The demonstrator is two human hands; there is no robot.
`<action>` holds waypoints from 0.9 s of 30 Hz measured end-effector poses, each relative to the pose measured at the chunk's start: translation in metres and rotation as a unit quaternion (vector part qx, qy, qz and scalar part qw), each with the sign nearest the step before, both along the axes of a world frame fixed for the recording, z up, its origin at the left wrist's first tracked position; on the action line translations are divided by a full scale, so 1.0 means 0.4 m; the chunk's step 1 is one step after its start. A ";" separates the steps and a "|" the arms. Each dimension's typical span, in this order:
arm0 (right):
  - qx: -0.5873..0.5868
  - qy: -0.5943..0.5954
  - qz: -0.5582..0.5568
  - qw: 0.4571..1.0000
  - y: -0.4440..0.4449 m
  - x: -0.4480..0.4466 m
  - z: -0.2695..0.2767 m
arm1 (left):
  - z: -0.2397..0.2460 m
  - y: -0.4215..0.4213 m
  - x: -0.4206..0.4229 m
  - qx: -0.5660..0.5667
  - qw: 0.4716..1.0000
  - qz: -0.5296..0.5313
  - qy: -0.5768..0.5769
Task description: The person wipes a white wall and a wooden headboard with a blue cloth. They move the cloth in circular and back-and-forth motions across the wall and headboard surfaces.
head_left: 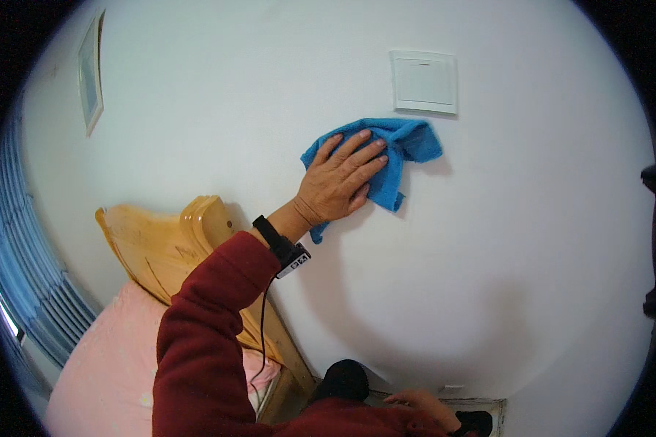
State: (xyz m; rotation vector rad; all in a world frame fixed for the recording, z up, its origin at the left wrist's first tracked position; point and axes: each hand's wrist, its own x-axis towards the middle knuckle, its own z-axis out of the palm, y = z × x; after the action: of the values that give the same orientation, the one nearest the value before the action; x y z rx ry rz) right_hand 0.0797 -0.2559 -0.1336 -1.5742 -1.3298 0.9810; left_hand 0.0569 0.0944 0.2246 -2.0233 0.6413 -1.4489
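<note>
My left hand (339, 177) presses a blue cloth (415, 142) against the white wall, fingers pointing up and to the right. The cloth is crumpled, and its loose corners stick out beyond my fingers and below my wrist. Just above it, to the right, a white wall light switch (424, 82) sits apart from the cloth. Low down by my body, at the bottom of the view, is my right hand (423, 407). It is partly cut off, and whether its fingers hold anything is unclear.
A wooden headboard (147, 235) and a bed with a pink cover (109, 360) stand at the left. Beyond them hang blue curtains (22, 229). A framed picture (91, 76) is on the wall. A cable (263, 328) runs down from my wrist device (290, 257).
</note>
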 end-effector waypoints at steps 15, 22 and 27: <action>-0.068 -0.144 0.022 0.987 0.017 -0.057 0.110 | -0.229 0.188 -0.088 -0.277 0.953 0.044 -0.110; -0.134 -0.005 0.028 0.991 0.008 -0.056 0.108 | -0.006 0.280 -0.190 -0.426 0.875 0.132 -0.191; -0.053 -0.141 0.047 0.988 -0.001 -0.062 0.108 | -0.059 0.201 -0.152 -0.443 0.852 0.219 -0.176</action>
State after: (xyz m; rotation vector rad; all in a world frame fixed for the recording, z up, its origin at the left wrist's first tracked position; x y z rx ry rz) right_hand 0.0548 -0.2565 -0.0903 -1.7959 -1.5787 0.9247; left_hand -0.0040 0.1747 0.2011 -2.1883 -0.7544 -1.9231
